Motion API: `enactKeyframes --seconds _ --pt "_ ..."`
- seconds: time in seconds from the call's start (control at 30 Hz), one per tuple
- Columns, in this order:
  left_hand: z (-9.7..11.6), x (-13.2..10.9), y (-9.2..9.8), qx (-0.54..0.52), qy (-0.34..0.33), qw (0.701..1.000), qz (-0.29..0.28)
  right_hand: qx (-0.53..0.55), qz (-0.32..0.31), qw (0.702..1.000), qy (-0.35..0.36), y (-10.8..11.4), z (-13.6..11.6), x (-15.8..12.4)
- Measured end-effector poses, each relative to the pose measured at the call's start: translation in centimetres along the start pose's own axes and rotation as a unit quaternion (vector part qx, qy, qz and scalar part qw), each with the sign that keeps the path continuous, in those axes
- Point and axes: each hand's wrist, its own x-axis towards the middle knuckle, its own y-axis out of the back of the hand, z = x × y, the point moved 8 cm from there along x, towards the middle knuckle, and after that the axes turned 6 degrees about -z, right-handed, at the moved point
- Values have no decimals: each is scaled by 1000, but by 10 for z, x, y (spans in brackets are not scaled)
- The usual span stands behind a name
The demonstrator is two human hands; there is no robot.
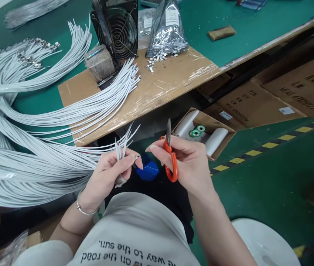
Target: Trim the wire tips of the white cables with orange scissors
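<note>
My left hand (109, 170) pinches the ends of a few white cables (120, 147), which point upward from a big white cable bundle (21, 173) spreading left over my lap. My right hand (186, 160) grips small orange-handled scissors (171, 159), blades closed and pointing up, just right of the cable ends. The two hands are a short gap apart above my lap. A silver bracelet (83, 210) circles my left wrist.
A cardboard sheet (157, 88) covers the green bench edge with more white cables (101, 99), a black fan (119, 29), and a bag of metal terminals (166, 33). An open box of rolls (204, 131) and brown cartons (298, 92) stand on the floor to the right. A blue object (149, 170) lies below my hands.
</note>
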Motion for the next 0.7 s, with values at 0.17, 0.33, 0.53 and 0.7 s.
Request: enactKeyframes --seconds 0.17,0.33,0.53,0.7 --pt "2 1 1 3 -8 1000 6 -37 -7 999 25 -5 3 -12" --pt "5 1 -1 8 -24 1000 8 -34 12 998 52 -6 0 -19" --pt "5 2 -1 14 -36 999 16 -14 11 998 63 -10 -10 -20" --pt "4 2 -1 26 -44 998 31 -1 23 998 63 -12 -13 -19"
